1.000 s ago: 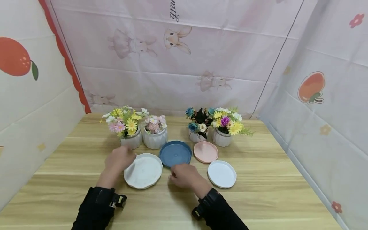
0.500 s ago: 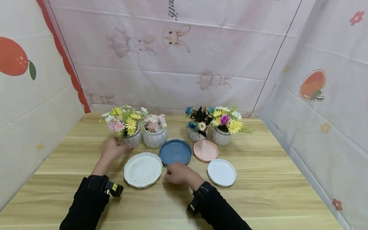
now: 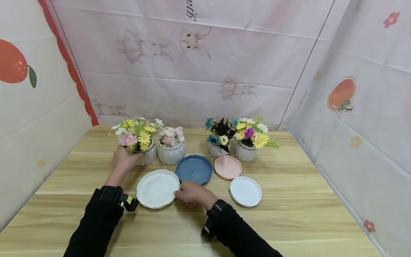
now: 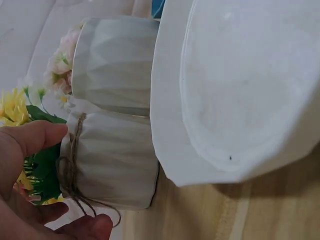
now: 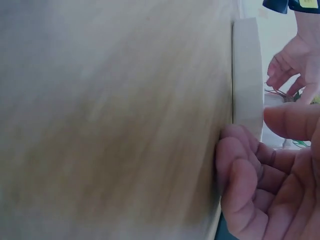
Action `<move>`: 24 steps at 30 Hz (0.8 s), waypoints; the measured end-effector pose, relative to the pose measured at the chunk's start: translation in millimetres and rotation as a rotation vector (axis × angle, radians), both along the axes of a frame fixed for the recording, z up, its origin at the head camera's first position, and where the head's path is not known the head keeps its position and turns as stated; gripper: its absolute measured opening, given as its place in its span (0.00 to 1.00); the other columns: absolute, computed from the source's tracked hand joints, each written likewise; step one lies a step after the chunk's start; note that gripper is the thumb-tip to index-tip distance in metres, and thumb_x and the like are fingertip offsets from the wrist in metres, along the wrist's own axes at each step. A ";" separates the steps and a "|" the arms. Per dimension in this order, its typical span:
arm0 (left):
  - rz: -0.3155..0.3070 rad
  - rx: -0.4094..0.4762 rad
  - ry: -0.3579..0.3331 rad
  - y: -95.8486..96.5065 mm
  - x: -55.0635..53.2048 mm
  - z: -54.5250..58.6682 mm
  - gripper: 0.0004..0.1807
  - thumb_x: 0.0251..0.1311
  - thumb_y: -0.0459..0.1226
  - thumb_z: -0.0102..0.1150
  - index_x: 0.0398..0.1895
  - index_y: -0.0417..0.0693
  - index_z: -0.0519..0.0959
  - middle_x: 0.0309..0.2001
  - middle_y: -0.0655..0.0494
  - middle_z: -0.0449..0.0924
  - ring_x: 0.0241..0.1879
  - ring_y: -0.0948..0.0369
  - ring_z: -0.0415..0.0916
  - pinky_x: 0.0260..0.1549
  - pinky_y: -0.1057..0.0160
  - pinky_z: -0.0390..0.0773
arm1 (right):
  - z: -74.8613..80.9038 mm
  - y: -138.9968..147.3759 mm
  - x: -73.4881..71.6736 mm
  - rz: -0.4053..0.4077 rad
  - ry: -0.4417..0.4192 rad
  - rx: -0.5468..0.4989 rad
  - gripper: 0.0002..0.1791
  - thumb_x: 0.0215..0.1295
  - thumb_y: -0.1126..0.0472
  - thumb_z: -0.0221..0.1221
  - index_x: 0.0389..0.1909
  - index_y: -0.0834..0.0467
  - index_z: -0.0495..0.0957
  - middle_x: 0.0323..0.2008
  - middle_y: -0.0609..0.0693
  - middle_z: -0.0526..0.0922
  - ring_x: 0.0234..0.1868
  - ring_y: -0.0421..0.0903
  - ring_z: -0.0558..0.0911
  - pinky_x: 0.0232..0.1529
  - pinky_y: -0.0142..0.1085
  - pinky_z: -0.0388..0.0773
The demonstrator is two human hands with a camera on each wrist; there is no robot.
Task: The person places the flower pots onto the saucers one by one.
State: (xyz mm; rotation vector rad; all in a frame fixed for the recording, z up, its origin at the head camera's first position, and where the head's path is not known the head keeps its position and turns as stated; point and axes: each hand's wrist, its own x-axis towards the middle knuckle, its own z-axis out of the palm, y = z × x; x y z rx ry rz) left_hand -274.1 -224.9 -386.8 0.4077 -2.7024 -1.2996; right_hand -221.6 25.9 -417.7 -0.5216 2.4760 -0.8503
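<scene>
My left hand reaches round the left side of a white flower pot with twine at its rim and yellow, pink and white flowers. In the left wrist view, the thumb is right at the rim and the fingers are spread near the twine bow. My right hand pinches the right edge of a large white many-sided saucer. In the right wrist view, its thumb is at the saucer's upper rim and its curled fingers are against the lower outer edge.
A second white pot with pink flowers stands beside the first. Further right are a blue-rose pot and a mixed-flower pot. Blue, pink and small white saucers lie on the wooden table.
My left hand has moved from over the white saucer's left edge, back and left to the flower pot. My right hand has shifted left from below the blue saucer to the white saucer's edge.
</scene>
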 end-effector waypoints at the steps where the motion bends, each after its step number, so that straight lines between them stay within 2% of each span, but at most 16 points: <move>1: 0.010 0.006 0.001 0.4 -1.3 0.4 0.48 0.52 0.46 0.64 0.63 0.22 0.50 0.57 0.22 0.56 0.58 0.35 0.57 0.55 0.43 0.63 | 0.1 -0.6 0.0 -0.009 -0.003 0.003 0.20 0.68 0.55 0.53 0.16 0.59 0.70 0.12 0.53 0.74 0.12 0.46 0.74 0.14 0.34 0.75; 4: 0.030 0.028 0.010 1.9 -5.0 0.9 0.49 0.51 0.46 0.66 0.65 0.25 0.51 0.59 0.23 0.55 0.59 0.36 0.56 0.56 0.44 0.61 | -0.1 -2.5 0.3 -0.029 -0.003 0.006 0.21 0.68 0.56 0.53 0.15 0.59 0.70 0.12 0.53 0.74 0.12 0.45 0.74 0.14 0.34 0.75; 8: 0.048 0.059 0.074 2.0 -9.0 -1.6 0.48 0.47 0.44 0.70 0.66 0.31 0.55 0.59 0.27 0.58 0.59 0.38 0.58 0.57 0.46 0.62 | 0.1 -5.8 1.2 -0.054 -0.002 -0.017 0.21 0.67 0.59 0.53 0.13 0.59 0.69 0.12 0.52 0.74 0.12 0.44 0.74 0.13 0.33 0.74; 11: 0.040 0.088 0.131 0.0 -11.5 -5.1 0.47 0.45 0.42 0.72 0.65 0.33 0.57 0.59 0.30 0.60 0.58 0.40 0.60 0.57 0.48 0.62 | 0.3 -7.5 0.6 -0.086 -0.025 -0.050 0.21 0.66 0.62 0.52 0.11 0.60 0.68 0.11 0.52 0.75 0.11 0.44 0.74 0.12 0.34 0.74; 14: 0.014 0.133 0.160 -2.3 -13.7 -8.5 0.50 0.44 0.41 0.73 0.67 0.34 0.55 0.61 0.32 0.59 0.60 0.42 0.58 0.59 0.49 0.61 | -0.4 -7.5 -0.3 -0.111 -0.044 -0.065 0.22 0.65 0.62 0.52 0.10 0.62 0.69 0.09 0.52 0.75 0.10 0.45 0.73 0.11 0.34 0.73; 20: -0.042 0.189 0.144 -2.6 -18.2 -15.6 0.57 0.42 0.46 0.75 0.72 0.43 0.49 0.67 0.37 0.54 0.64 0.43 0.54 0.60 0.48 0.58 | -1.2 -7.2 -0.9 -0.123 -0.045 -0.053 0.20 0.65 0.63 0.52 0.13 0.66 0.73 0.08 0.52 0.74 0.08 0.45 0.72 0.09 0.34 0.72; 24: -0.045 0.133 0.130 -2.5 -22.0 -17.0 0.56 0.42 0.46 0.74 0.71 0.42 0.51 0.65 0.36 0.57 0.62 0.42 0.56 0.59 0.46 0.60 | -0.9 -7.0 -0.8 -0.129 -0.048 -0.061 0.21 0.65 0.63 0.52 0.11 0.64 0.71 0.08 0.52 0.74 0.08 0.45 0.71 0.09 0.34 0.72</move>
